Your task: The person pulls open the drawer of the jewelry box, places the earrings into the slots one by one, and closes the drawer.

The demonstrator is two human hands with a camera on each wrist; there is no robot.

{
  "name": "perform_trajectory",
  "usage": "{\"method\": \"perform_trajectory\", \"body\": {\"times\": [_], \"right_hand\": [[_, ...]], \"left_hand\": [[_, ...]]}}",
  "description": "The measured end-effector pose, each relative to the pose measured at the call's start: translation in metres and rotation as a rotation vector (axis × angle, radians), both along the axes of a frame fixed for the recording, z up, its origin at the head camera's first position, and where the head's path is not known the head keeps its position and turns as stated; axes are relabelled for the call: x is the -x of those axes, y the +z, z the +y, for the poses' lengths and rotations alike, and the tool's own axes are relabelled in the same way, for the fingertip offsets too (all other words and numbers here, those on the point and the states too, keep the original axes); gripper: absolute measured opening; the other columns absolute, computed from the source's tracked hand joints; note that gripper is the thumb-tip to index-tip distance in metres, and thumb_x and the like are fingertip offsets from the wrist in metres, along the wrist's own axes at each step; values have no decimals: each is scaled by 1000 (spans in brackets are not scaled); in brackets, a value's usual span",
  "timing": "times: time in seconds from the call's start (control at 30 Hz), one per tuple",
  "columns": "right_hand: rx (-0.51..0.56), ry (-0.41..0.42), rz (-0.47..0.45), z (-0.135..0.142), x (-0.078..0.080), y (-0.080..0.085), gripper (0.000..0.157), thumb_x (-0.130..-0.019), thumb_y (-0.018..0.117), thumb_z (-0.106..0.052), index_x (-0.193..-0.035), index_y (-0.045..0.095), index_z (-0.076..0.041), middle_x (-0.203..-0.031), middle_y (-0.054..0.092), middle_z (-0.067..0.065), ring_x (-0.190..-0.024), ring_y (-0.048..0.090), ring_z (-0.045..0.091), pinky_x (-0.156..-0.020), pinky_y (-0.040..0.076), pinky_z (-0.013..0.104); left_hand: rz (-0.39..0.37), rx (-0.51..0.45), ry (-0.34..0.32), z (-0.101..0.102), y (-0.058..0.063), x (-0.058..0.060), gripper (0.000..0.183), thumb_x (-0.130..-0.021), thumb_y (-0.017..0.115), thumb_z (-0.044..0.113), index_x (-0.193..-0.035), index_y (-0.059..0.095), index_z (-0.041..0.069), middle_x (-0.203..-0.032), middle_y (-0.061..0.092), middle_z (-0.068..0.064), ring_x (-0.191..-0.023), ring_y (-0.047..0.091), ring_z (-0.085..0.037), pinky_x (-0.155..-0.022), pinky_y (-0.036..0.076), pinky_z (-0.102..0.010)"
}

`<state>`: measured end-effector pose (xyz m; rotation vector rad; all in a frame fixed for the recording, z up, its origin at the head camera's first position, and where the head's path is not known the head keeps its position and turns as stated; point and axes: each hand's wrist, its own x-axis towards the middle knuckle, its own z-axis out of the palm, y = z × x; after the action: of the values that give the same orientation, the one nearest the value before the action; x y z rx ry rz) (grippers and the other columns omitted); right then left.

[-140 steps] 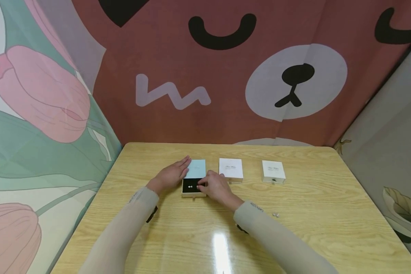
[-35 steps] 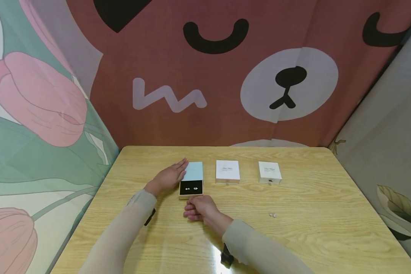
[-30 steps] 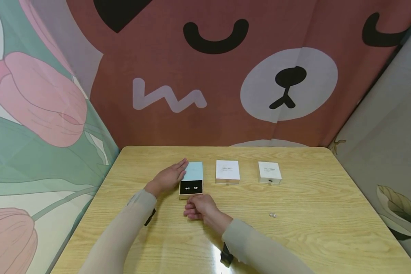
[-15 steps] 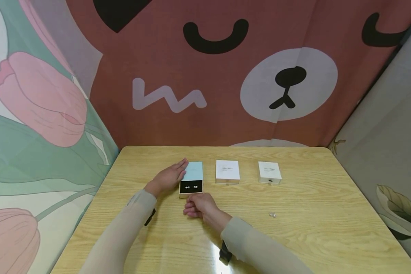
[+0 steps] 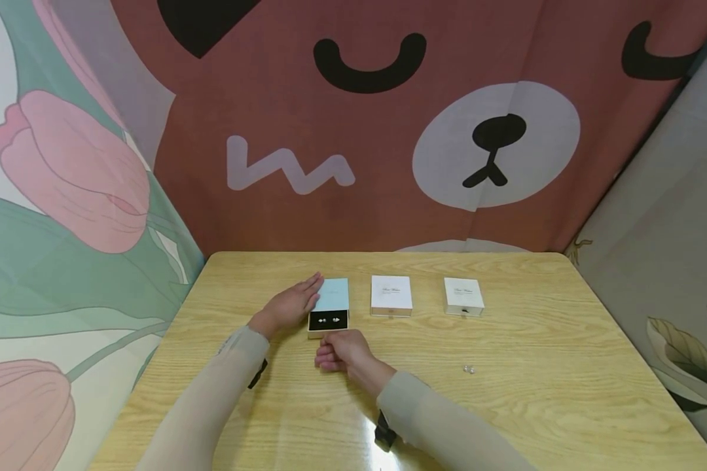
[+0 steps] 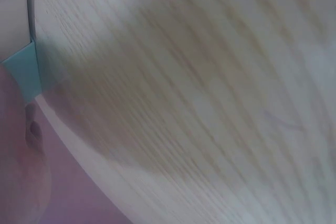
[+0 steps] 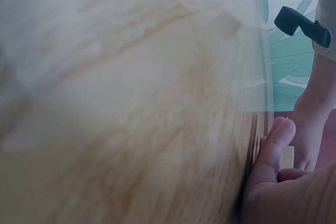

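Observation:
In the head view, a small box with a light blue sleeve [image 5: 332, 294] stands left of the table's middle. Its drawer [image 5: 315, 334] is partly out, with a pair of small shiny earrings [image 5: 336, 320] on the black lining. My left hand [image 5: 287, 304] lies along the sleeve's left side, fingers straight. At the drawer's front, my right hand [image 5: 347, 350] touches with its fingertips, the other fingers loosely bent. The left wrist view catches a corner of the blue sleeve [image 6: 23, 72]. The right wrist view shows part of my right hand [image 7: 294, 198].
Two white boxes with printed lids, one in the middle [image 5: 391, 294] and one farther right [image 5: 463, 296], stand in line on the wooden table [image 5: 271, 412]. Another pair of small clear pieces [image 5: 469, 369] lies on the right. Patterned cloth hangs around the table.
My right hand has gone from the earrings inside the drawer to the drawer's front. Since then the drawer has slid slightly into the sleeve. My left hand stays at the sleeve.

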<state>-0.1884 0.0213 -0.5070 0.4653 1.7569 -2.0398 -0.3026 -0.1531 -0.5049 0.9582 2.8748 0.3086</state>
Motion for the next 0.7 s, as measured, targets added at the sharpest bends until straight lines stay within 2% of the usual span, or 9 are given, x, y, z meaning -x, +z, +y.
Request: {"method": "perform_trajectory", "body": {"times": [0.2, 0.7], "right_hand": [[8, 14, 7, 1, 2, 0, 20, -99, 56, -4, -103, 70, 10, -82, 75, 17, -62, 73, 17, -60, 63, 29], [21, -2, 4, 1, 7, 1, 20, -100, 56, -4, -103, 70, 10, -81, 74, 16, -61, 72, 17, -62, 64, 31]], "left_hand": [[18, 0, -4, -1, 0, 0, 55, -113, 29, 33, -161, 24, 6, -168, 20, -10, -153, 25, -28, -124, 28, -45], [21, 11, -8, -1, 1, 1, 55, -113, 28, 33, -162, 23, 8, -169, 19, -8, -153, 24, -27, -124, 27, -44]]}}
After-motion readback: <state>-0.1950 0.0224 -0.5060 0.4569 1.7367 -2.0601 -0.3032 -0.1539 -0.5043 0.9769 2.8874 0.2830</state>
